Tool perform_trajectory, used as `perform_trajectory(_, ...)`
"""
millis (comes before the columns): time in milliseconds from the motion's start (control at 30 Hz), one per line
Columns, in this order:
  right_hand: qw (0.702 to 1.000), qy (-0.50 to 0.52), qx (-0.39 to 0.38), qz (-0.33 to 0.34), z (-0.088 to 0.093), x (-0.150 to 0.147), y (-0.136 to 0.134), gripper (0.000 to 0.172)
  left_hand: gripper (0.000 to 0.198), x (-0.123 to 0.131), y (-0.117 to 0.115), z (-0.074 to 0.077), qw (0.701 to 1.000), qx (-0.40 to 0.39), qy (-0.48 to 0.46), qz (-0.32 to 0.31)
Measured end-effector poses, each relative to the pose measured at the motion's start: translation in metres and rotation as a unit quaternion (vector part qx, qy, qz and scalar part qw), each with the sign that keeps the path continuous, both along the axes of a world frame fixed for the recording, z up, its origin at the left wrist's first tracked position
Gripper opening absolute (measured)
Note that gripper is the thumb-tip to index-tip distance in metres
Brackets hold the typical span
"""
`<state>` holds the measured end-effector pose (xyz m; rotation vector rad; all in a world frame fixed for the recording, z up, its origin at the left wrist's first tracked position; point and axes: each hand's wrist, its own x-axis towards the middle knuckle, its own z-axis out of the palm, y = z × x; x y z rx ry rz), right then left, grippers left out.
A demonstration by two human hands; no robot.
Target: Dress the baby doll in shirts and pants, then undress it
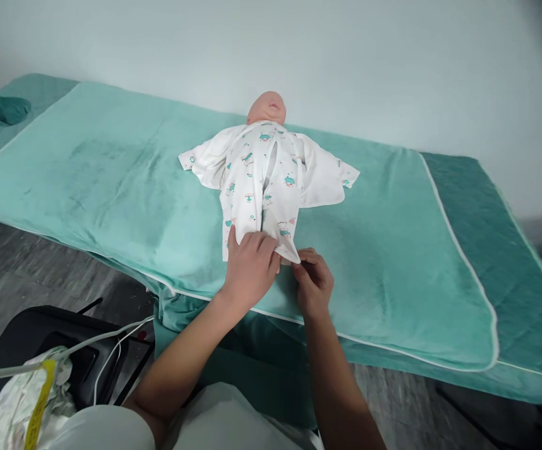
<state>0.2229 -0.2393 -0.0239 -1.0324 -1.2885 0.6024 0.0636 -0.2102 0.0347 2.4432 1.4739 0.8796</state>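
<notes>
A baby doll [267, 107] lies on its back on a teal towel [111, 169], dressed in a white printed romper [259, 181] with sleeves spread out. My left hand [249, 270] rests on the romper's lower hem, fingers curled over the fabric. My right hand [314, 281] pinches the hem's right corner between thumb and fingers.
The towel covers a darker teal mattress [519, 250] against a pale wall. A folded teal cloth [1, 109] lies at the far left. A black tray [55, 337] with white cables and a patterned cloth with a yellow strip [27, 400] sits on the grey floor at lower left.
</notes>
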Motion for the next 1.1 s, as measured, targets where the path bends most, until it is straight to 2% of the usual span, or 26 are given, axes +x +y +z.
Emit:
perform_trajectory(133, 0.993, -0.107, -0.033, -0.035, 0.001, -0.005, 0.001, 0.008, 0.013, -0.012, -0.001, -0.012, 0.994, 0.050, -0.094, -0.004)
perform_trajectory(233, 0.985, -0.160, -0.044, -0.046, 0.002, -0.007, -0.001, 0.008, 0.010, -0.019, -0.006, -0.018, 0.988, 0.089, -0.123, -0.007)
perform_trajectory(333, 0.989, -0.137, -0.045, -0.021, 0.003, -0.004, -0.004, 0.005, 0.011, -0.024, -0.011, -0.019, 0.985, 0.110, -0.127, -0.021)
perform_trajectory(500, 0.995, -0.079, -0.040, 0.055, 0.003, 0.006, -0.011, 0.008, 0.016, -0.029, -0.015, -0.020, 0.979, 0.120, -0.154, -0.053)
perform_trajectory(600, 0.991, -0.071, -0.044, 0.102, 0.010, 0.010, -0.012, 0.005, 0.016, -0.036, -0.015, -0.018, 0.974, 0.105, -0.185, -0.083)
perform_trajectory(667, 0.990, -0.069, -0.053, 0.109, 0.016, 0.014, -0.005, 0.011, 0.013, -0.043, -0.008, -0.017, 0.968, 0.086, -0.217, -0.093)
perform_trajectory(700, 0.991, -0.079, -0.062, 0.092, 0.018, 0.017, 0.001, 0.016, 0.012, -0.048, -0.001, -0.018, 0.967, 0.078, -0.230, -0.082)
perform_trajectory(767, 0.988, -0.133, -0.079, 0.016, 0.019, 0.026, 0.021, 0.017, 0.015, -0.058, 0.020, -0.022, 0.969, 0.073, -0.233, -0.027)
perform_trajectory(833, 0.967, -0.232, -0.074, -0.073, 0.017, 0.035, 0.048, 0.009, 0.021, -0.067, 0.051, -0.030, 0.979, 0.077, -0.188, 0.037)
perform_trajectory(867, 0.951, -0.288, -0.062, -0.094, 0.015, 0.039, 0.062, 0.018, 0.026, -0.072, 0.067, -0.034, 0.984, 0.077, -0.153, 0.049)
perform_trajectory(967, 0.909, -0.405, -0.035, -0.094, 0.008, 0.045, 0.101, 0.039, 0.033, -0.079, 0.113, -0.044, 0.993, 0.060, -0.068, 0.077)
perform_trajectory(1100, 0.883, -0.464, -0.013, -0.072, 0.005, 0.041, 0.131, 0.040, 0.028, -0.075, 0.149, -0.046, 0.998, 0.038, -0.007, 0.056)
